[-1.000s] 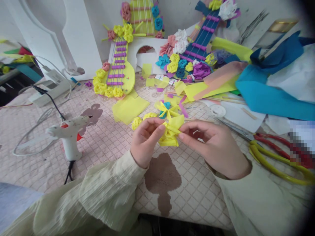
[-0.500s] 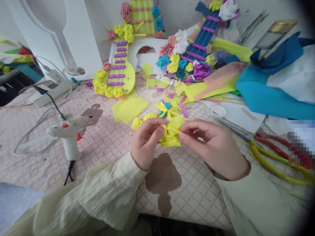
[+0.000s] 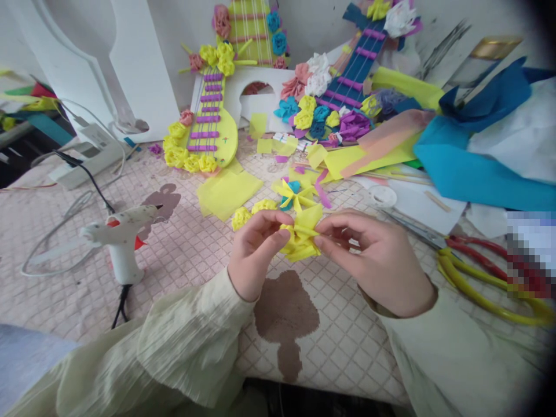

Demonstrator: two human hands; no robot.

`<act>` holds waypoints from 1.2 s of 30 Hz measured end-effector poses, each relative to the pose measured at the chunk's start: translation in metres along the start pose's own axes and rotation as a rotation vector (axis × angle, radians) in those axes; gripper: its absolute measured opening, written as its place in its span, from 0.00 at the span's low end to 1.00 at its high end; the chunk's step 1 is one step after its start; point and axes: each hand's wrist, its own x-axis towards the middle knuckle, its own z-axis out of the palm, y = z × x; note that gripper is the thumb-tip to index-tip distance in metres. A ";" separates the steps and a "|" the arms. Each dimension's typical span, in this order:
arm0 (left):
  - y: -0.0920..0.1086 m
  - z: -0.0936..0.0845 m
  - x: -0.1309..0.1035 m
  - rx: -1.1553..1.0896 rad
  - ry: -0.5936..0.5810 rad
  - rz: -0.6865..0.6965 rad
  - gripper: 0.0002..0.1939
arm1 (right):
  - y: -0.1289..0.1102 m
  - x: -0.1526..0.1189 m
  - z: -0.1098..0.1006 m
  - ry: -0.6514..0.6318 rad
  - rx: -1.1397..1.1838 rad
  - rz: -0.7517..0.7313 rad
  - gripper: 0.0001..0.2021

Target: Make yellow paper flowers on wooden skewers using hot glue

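A yellow crepe paper flower point(image 3: 301, 242) is held over the table between both hands. My left hand point(image 3: 260, 249) pinches its left side with thumb and forefinger. On the right, my right hand point(image 3: 373, 255) grips a folded petal edge between thumb and fingertips. One petal stands up at the top of the flower. Just behind lie two finished-looking yellow paper roses point(image 3: 241, 219) and a star-shaped yellow paper piece point(image 3: 296, 195) with a teal bit beside it. The fingertips hide part of the flower.
A white glue gun point(image 3: 124, 237) with cords stands at left, near a power strip point(image 3: 93, 153). Large scissors point(image 3: 460, 260) lie at right. Behind are a yellow paper guitar point(image 3: 223, 130), a blue one point(image 3: 360, 63), yellow sheets point(image 3: 228, 191) and blue paper point(image 3: 469, 150).
The right fingers have folded the flower's right petal edge into a tighter, narrower roll. Both hands stay in nearly the same place.
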 end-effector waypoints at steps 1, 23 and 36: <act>0.000 0.000 0.000 -0.006 -0.005 -0.002 0.05 | 0.000 0.000 0.000 0.002 -0.010 -0.011 0.02; 0.000 0.003 0.002 0.114 -0.002 0.083 0.09 | 0.002 0.001 0.001 -0.005 -0.050 -0.047 0.03; 0.002 0.002 0.007 0.268 0.059 0.015 0.03 | 0.002 0.000 0.003 -0.149 -0.055 -0.115 0.05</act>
